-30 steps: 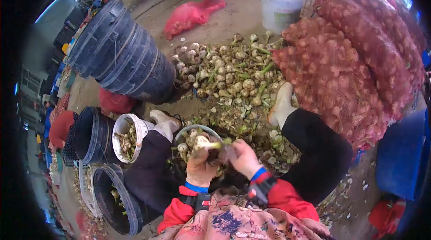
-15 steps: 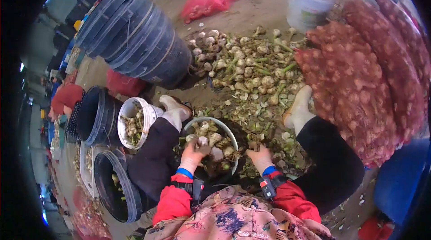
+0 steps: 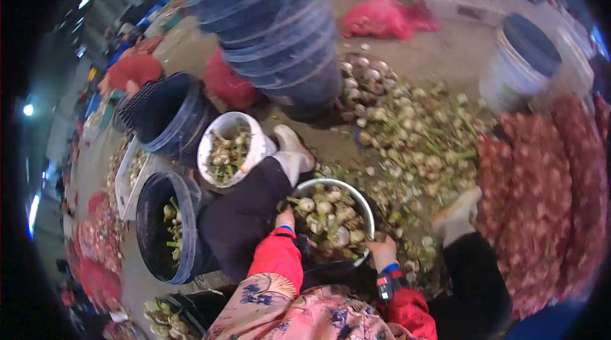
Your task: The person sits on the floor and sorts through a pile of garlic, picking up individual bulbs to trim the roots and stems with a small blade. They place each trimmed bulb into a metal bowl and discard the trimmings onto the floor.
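A round bucket (image 3: 371, 212) with a pale rim stands between my legs, filled with garlic bulbs (image 3: 326, 216), some with stems. My left hand (image 3: 285, 218) is closed at the left side of its rim, the fingers partly hidden in shadow. At the opposite side, my right hand (image 3: 383, 253) grips the rim with its fingers bent over the edge. A heap of garlic (image 3: 420, 130) lies on the floor in front, with loose skins and leaves nearer to me.
A white bucket (image 3: 259, 142) of garlic and dark buckets (image 3: 145, 232) stand at my left. Tall stacked buckets (image 3: 280, 41) rise ahead. Full red mesh sacks (image 3: 528, 212) line the right, below a white bucket (image 3: 496, 88). A person in red (image 3: 133, 72) works at far left.
My hands have moved from over the garlic and beside the bucket to the two sides of its rim. The view has turned left, shifting everything rightward.
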### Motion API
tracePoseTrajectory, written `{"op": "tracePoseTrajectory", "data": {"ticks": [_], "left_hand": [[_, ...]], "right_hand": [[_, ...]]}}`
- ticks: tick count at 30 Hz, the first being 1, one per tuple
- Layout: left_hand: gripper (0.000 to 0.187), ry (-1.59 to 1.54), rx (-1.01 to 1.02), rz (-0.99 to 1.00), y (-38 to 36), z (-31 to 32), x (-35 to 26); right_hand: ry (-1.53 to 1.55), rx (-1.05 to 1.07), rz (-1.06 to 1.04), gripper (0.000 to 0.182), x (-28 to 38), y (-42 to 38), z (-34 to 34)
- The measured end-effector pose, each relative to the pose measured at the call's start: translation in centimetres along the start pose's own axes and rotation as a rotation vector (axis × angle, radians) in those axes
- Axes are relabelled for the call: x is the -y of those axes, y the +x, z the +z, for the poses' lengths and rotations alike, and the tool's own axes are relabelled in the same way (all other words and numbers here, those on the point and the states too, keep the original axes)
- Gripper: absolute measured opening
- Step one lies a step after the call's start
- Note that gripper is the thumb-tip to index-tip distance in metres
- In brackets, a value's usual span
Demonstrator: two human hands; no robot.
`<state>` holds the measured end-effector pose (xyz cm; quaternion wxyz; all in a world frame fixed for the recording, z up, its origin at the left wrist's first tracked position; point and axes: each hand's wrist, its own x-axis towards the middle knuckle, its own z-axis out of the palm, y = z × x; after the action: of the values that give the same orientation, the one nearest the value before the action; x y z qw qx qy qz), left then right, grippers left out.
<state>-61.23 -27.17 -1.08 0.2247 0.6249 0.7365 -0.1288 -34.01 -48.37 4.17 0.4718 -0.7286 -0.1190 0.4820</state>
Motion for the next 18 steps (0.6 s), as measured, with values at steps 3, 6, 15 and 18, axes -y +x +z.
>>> {"op": "tracePoseTrajectory", "data": {"ticks": [3, 6, 15, 18], "left_hand": [[0.068, -0.5, -0.215, -0.066, 4.4, 5.6, 3.6], [0.05, -0.43, 0.035, -0.01, 1.1, 2.7, 1.9], [0.057, -1.149, -0.166, 0.063, -9.8, -15.8, -7.5], [0.06, -1.383, -0.454, 0.519, -3.0, -19.4, -3.8]], "right_hand": [[-0.033, 0.019, -0.049, 0.029, 0.1, 1.1, -0.7], [0.076, -0.002, -0.104, 0.027, 3.4, 0.1, -2.1], [0.201, 0.108, -0.375, 0.029, 19.8, -0.5, -4.9], [0.062, 0.146, -0.483, 0.029, 28.8, -4.2, 0.2]]}}
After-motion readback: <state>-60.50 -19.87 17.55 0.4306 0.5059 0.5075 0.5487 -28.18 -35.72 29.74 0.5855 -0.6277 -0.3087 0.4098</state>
